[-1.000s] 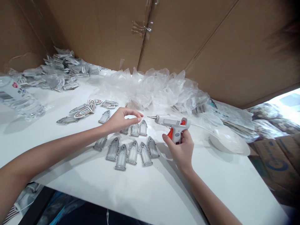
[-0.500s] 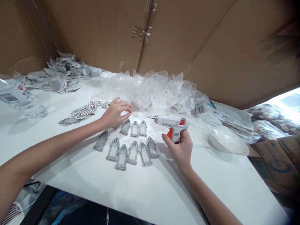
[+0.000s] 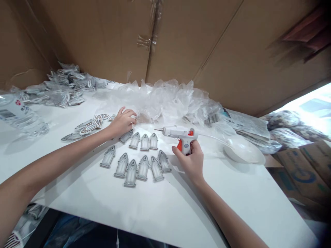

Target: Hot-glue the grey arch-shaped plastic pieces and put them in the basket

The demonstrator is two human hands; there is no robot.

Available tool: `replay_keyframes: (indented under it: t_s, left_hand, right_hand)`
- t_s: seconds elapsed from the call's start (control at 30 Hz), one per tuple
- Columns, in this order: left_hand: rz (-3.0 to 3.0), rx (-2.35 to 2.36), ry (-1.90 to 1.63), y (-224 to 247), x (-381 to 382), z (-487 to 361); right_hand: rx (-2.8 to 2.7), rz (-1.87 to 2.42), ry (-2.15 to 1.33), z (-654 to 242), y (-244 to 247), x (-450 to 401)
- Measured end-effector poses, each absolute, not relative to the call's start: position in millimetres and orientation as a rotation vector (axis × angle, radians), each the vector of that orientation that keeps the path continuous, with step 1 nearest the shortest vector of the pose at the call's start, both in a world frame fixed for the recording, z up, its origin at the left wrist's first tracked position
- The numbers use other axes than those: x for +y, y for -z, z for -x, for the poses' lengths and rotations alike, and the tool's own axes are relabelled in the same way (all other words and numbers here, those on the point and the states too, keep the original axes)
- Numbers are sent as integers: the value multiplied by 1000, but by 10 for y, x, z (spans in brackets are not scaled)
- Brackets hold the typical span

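My right hand (image 3: 191,160) is wrapped round the handle of a white glue gun (image 3: 178,133) with an orange trigger, its metal nozzle pointing left. My left hand (image 3: 122,122) is over the table at the upper end of the window-shaped pieces, fingers curled and close together; whatever is between the fingertips is too small to make out. Several grey arched pieces (image 3: 131,173) with translucent centres lie in two rough rows below both hands. Patterned arched pieces (image 3: 91,126) are heaped left of my left hand.
Crumpled clear plastic bags (image 3: 170,100) lie along the cardboard wall (image 3: 103,38). Bagged pieces (image 3: 62,86) and a water bottle (image 3: 23,113) are at left. A white dish (image 3: 244,150) sits at right, near cardboard boxes (image 3: 302,168).
The view has shifted slightly. My left hand has moved a little left and its fingers have curled closer together, uncovering an arched piece. The glue gun stays in my right hand.
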State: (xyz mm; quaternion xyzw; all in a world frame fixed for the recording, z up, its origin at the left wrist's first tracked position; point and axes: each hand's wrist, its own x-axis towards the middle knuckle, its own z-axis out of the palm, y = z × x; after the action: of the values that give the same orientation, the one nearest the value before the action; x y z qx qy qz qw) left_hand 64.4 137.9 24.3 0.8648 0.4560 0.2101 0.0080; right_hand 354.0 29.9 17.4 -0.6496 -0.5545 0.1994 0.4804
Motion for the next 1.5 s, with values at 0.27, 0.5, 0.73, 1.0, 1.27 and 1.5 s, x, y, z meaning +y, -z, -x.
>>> replay_keyframes:
  t_s: [0.27,0.5,0.73,1.0,1.27,1.5]
  left_hand:
    - [-2627,1456,-635,-259,1343,-691]
    - [-2690,1145,-587,-284,1121,-969]
    - [-2705,983,-353,-280,988,-1109]
    - [-2682,991,-218,-267,976,-1136]
    - [-2596,1232,-437,-454,1146,-622]
    - [-2367,1381,-288,-517,1189,185]
  right_hand:
    - [-1361,1563,-493,-3559,-148,299]
    - [-1347,1568,-501,-3565,-133,300]
    - [-1355,1569,-484,-3571,-134,309]
    - [-1333,1572,-504,-3563,-141,304]
    - [-1324,1563,-536,-3562,-155,298]
    - [-1340,1590,-515,-3555,-145,293]
